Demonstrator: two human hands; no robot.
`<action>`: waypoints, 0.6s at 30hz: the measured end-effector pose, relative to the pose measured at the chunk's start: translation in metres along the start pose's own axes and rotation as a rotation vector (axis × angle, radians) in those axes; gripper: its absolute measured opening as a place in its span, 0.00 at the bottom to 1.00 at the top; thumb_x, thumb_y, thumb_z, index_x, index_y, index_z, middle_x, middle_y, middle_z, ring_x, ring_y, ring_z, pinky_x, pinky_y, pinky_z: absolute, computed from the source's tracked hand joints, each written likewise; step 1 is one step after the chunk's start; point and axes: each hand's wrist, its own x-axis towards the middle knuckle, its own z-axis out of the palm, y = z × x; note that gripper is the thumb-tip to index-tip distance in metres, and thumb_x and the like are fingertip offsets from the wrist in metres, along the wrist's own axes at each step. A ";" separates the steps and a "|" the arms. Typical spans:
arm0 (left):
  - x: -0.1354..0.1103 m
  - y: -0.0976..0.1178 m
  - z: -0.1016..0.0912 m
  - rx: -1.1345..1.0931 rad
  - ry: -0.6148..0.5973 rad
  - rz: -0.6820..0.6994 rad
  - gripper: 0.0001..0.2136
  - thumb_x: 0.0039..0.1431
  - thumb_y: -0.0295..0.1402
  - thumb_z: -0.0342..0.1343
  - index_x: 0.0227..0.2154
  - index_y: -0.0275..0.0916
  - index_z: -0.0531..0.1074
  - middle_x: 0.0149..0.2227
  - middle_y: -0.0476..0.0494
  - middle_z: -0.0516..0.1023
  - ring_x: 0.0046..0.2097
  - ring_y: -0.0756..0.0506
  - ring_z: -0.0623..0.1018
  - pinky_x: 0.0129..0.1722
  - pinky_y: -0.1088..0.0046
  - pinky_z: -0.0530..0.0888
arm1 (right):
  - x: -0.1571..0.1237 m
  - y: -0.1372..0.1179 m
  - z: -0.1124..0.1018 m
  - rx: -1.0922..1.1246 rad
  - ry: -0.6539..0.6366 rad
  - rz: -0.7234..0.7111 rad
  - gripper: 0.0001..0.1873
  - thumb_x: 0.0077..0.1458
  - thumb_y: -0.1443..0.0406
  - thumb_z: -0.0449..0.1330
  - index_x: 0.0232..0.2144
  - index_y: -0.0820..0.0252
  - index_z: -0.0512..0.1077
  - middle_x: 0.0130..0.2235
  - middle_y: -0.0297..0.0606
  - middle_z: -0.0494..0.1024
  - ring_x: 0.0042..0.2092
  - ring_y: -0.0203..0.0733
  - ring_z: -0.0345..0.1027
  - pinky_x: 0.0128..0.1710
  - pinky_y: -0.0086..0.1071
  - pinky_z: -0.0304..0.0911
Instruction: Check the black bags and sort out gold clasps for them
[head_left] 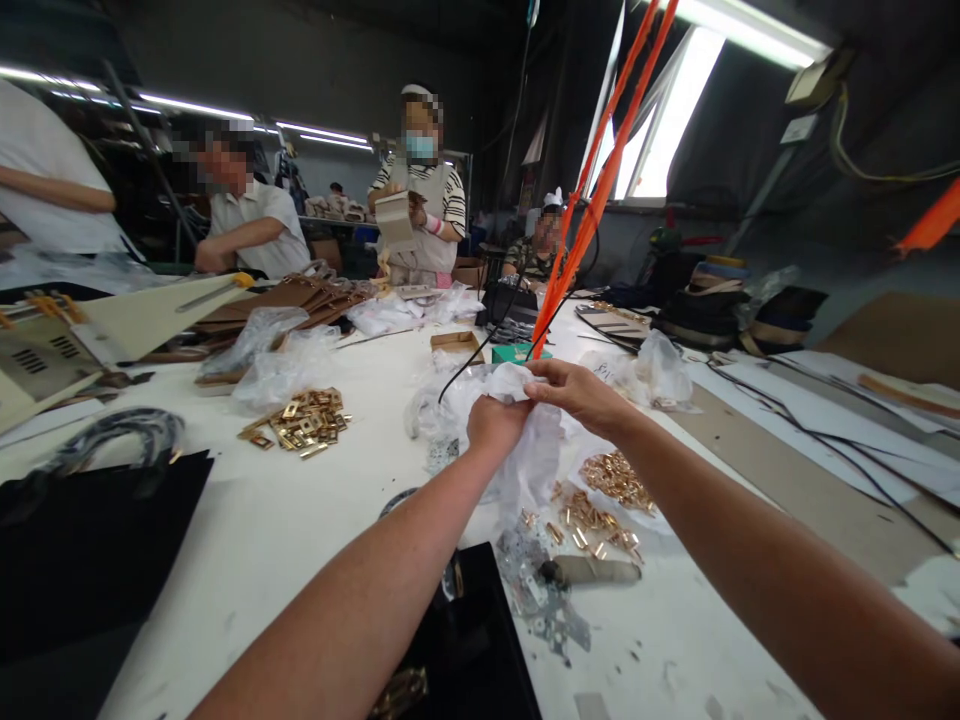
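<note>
Both my hands are at a clear plastic bag [534, 455] over the middle of the white table. My left hand [498, 424] is closed round the bag's gathered upper part. The fingers of my right hand [574, 393] pinch its rim from the right side. Below the bag lie small silvery metal plates [551, 610] and loose gold fittings [596, 522]. A black bag piece [469, 640] with a gold buckle lies under my left forearm. What the plastic bag contains is hard to make out.
Gold buckles [304, 420] are heaped at the left, near black bags [90, 560]. A grey-handled tool [596, 570] lies right of the metal plates. Orange straps [577, 220] hang down behind my hands. Several people stand or sit beyond the table, one holding a beige piece [395, 222].
</note>
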 end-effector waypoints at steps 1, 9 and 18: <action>0.002 -0.001 0.001 -0.010 0.026 0.004 0.18 0.56 0.45 0.64 0.46 0.42 0.82 0.46 0.38 0.83 0.52 0.37 0.81 0.54 0.64 0.74 | -0.007 0.008 0.002 -0.015 0.073 -0.020 0.44 0.49 0.47 0.71 0.63 0.59 0.68 0.59 0.44 0.72 0.58 0.47 0.68 0.57 0.35 0.63; -0.002 -0.006 0.017 -0.079 0.144 0.029 0.10 0.55 0.40 0.62 0.34 0.41 0.82 0.38 0.41 0.84 0.46 0.41 0.83 0.48 0.69 0.76 | -0.057 0.090 0.039 -0.480 0.422 0.258 0.16 0.63 0.57 0.54 0.44 0.59 0.77 0.39 0.39 0.78 0.39 0.42 0.69 0.38 0.32 0.56; 0.001 0.002 0.007 -0.181 0.209 0.104 0.09 0.57 0.35 0.59 0.39 0.39 0.80 0.43 0.44 0.83 0.48 0.46 0.82 0.48 0.76 0.76 | -0.054 0.078 0.031 -0.671 0.635 0.153 0.15 0.66 0.54 0.54 0.41 0.54 0.76 0.42 0.36 0.77 0.41 0.42 0.68 0.40 0.33 0.53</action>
